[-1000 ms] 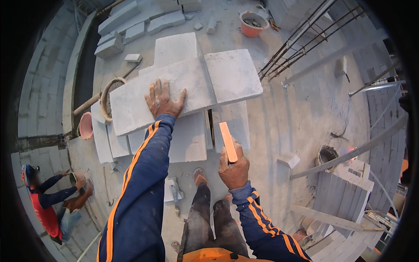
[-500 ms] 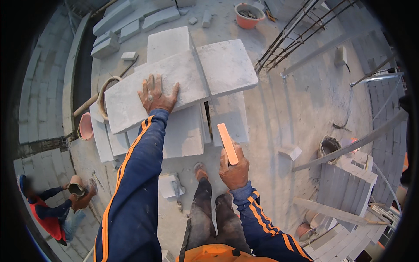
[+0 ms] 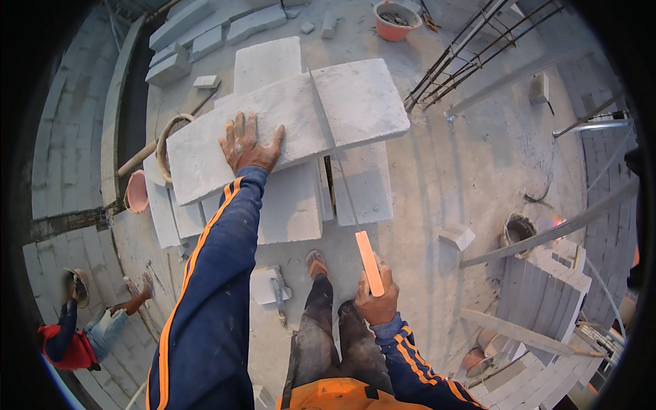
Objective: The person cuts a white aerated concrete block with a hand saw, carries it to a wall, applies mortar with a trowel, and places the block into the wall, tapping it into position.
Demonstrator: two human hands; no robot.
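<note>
My left hand (image 3: 250,145) lies flat with spread fingers on a long pale lightweight concrete block (image 3: 198,161). My right hand (image 3: 378,301) is closed round the orange handle of a handsaw (image 3: 369,260), below the block's near edge. Seen nearly edge-on, the thin saw blade reaches up from the handle and lies in a cut across the block, right of my left hand. How deep the cut goes is hidden. The block rests on other pale blocks (image 3: 290,212), overhanging them at both ends.
A person in a red vest (image 3: 72,347) sits at the lower left, holding a bucket-like container (image 3: 80,287). Steel rebar (image 3: 465,58) slants at the upper right. An orange tub (image 3: 396,22) stands at the back, and a trowel (image 3: 279,301) lies by my foot.
My right hand has drawn the saw back toward me, exposing more blade. My left hand stays on the block. The seated person has raised the container.
</note>
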